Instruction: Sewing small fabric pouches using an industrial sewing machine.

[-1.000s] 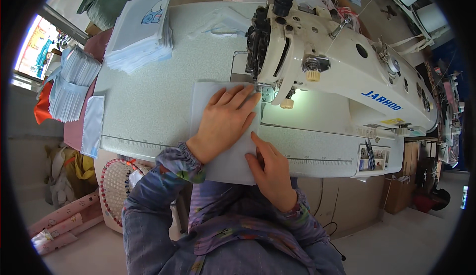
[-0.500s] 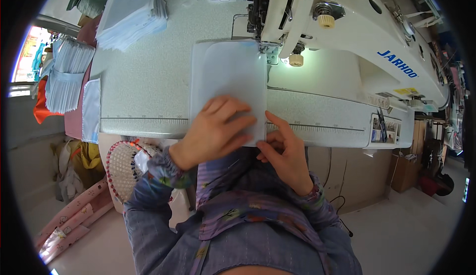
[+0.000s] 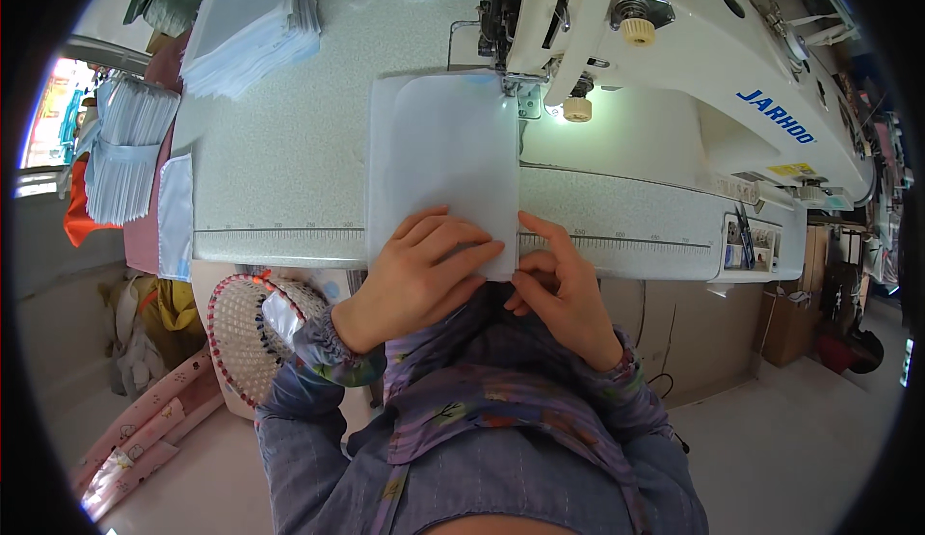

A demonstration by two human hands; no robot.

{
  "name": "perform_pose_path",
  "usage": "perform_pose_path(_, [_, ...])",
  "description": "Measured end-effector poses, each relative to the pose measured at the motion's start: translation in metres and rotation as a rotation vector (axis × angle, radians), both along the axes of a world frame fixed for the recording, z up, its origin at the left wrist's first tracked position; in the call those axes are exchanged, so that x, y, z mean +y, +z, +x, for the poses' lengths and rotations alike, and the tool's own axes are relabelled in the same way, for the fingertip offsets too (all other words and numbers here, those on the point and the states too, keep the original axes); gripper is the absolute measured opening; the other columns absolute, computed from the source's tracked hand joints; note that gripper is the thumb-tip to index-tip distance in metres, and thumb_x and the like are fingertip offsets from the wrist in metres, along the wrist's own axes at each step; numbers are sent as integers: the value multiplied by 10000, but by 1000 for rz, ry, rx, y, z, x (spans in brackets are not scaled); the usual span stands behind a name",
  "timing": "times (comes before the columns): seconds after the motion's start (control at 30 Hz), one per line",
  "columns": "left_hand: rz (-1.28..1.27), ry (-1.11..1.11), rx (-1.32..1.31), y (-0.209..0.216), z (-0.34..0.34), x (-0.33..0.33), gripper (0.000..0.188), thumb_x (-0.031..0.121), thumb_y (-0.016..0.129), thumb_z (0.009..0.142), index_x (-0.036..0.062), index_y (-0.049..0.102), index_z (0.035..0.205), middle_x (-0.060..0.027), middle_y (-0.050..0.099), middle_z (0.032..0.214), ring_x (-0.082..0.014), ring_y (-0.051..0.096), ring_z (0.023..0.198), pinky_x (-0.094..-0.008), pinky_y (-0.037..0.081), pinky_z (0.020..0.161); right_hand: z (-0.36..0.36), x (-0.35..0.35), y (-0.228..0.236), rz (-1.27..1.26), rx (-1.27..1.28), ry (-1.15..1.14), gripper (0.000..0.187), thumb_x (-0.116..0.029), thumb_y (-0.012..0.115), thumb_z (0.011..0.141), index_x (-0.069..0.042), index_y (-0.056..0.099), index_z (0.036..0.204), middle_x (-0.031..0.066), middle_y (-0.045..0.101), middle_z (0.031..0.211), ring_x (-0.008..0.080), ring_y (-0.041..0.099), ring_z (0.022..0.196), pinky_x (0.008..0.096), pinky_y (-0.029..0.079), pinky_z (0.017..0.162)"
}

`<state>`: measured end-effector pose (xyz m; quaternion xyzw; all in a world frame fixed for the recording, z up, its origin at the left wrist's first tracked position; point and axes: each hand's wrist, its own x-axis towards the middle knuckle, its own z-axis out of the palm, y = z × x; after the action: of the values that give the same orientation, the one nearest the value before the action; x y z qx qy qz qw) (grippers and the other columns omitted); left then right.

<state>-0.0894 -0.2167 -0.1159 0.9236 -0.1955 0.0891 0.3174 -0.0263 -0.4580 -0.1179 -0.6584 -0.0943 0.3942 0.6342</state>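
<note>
A pale white, layered fabric panel (image 3: 443,149) lies on the sewing machine table, its far right corner at the needle area of the sewing machine (image 3: 665,34). My left hand (image 3: 419,265) rests palm down across the panel's near end, fingers stretched out and slightly spread. At the near right corner, my right hand (image 3: 564,294) pinches the panel's edge between thumb and curled fingers, with its index finger reaching forward along the right edge. The fingertips of the two hands are close together but apart. The presser foot (image 3: 515,87) partly covers the panel's far corner.
A stack of white printed fabric pieces (image 3: 255,29) sits at the table's far left. A tied bundle of pale pieces (image 3: 125,149) stands beyond the left edge. A woven basket (image 3: 251,333) is below, left. A small tray (image 3: 752,246) with tools is set into the table's right end.
My left hand has come down and nearer to me, settling flat on the panel's near end. My right thumb has drawn back slightly at the corner. The panel looks nearly unmoved.
</note>
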Motion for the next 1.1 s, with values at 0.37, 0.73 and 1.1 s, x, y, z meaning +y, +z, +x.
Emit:
perform_pose_path(0.37, [104,64,-216,-7,-3,-15,352,125,796,747,92,803,1097,-34,720,1032,-251,723,996,-420,591,892,-4,-1,-2,10,-19,-26,680,42,616,1058,-55,336,1670,82,762,1038,148,758,831,263,604,727])
perform_pose_path(0.73, [32,103,-219,-1,0,-23,381,94,797,751,105,806,1131,-13,688,1021,-245,707,972,-409,578,827,-2,7,5,24,15,-52,617,-20,655,1079,-53,390,1635,94,766,944,145,751,796,274,608,706])
perform_pose_path(1.1, [137,178,-184,-8,-16,-15,501,16,777,740,112,821,1230,3,721,1078,-225,670,921,-389,562,808,212,7,-28,-583,-1303,172,385,-237,635,1088,1,656,1389,228,757,1158,365,754,1077,496,579,916])
